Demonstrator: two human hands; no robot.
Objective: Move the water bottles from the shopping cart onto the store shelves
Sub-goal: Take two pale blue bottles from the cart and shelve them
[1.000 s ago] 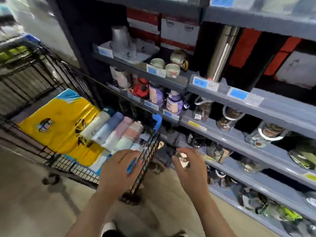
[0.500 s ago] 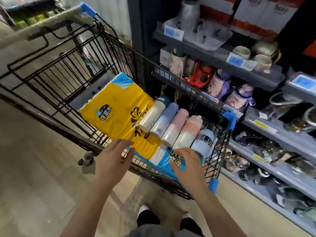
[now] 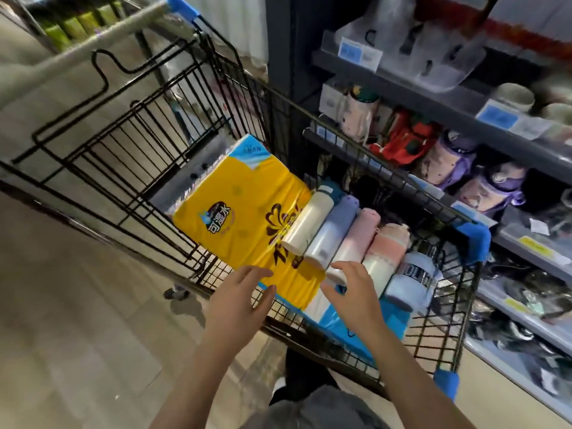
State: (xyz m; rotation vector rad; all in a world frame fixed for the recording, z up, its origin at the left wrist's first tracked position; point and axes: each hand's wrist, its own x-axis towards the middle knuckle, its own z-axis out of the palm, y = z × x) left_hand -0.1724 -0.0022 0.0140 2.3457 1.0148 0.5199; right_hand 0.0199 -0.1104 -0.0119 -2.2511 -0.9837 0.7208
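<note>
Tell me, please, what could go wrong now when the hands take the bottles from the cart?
The bottles lie side by side on a slick yellow package; pulling the pink bottle could roll the lilac bottle away. Both the left hand and the right hand are open, with no grip yet. The shelves look crowded.

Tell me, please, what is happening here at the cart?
A person is reaching both hands into a shopping cart beside store shelves. Five water bottles lie side by side on a yellow package. The right hand hovers open at the near end of the pink bottle; the left hand is open over the package. Neither holds anything yet.
</note>
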